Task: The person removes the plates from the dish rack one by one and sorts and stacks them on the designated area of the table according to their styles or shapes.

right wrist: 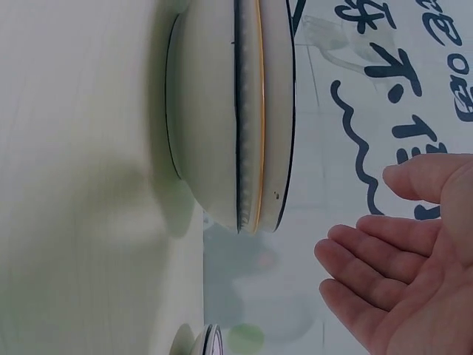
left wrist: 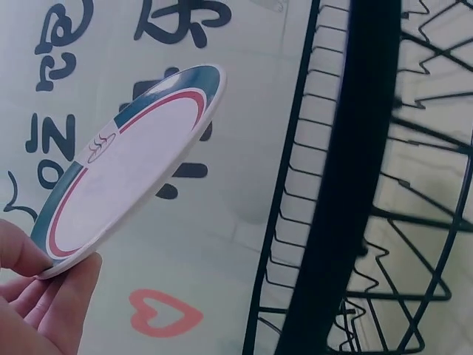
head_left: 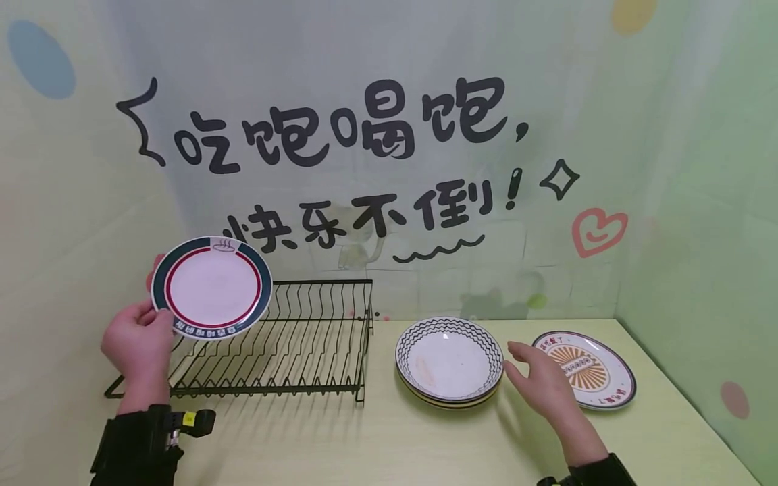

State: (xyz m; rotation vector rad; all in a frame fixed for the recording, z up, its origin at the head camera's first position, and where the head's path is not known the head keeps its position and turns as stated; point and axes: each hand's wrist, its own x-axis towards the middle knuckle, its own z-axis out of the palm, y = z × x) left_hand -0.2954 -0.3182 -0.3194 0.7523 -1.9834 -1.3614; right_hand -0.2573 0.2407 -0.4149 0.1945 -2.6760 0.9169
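My left hand (head_left: 138, 337) pinches a white plate (head_left: 213, 287) with a dark teal rim and red ring by its lower left edge. Tilted, the plate overlaps the black wire dish rack (head_left: 322, 351) in the head view; the left wrist view has the thumb on its face and the fingers behind. My right hand (head_left: 543, 381), fingers relaxed and holding nothing, is just right of a stack of bowls (head_left: 450, 361), the top one with a wavy black rim pattern. Behind that hand lies a white plate (head_left: 614, 364) with an orange sunburst, partly hidden.
The rack stands at the left of the pale table (head_left: 292, 445). A printed backdrop (head_left: 389, 54) with large black characters hangs behind the table, and a pale green side wall (head_left: 699, 270) borders its right edge.
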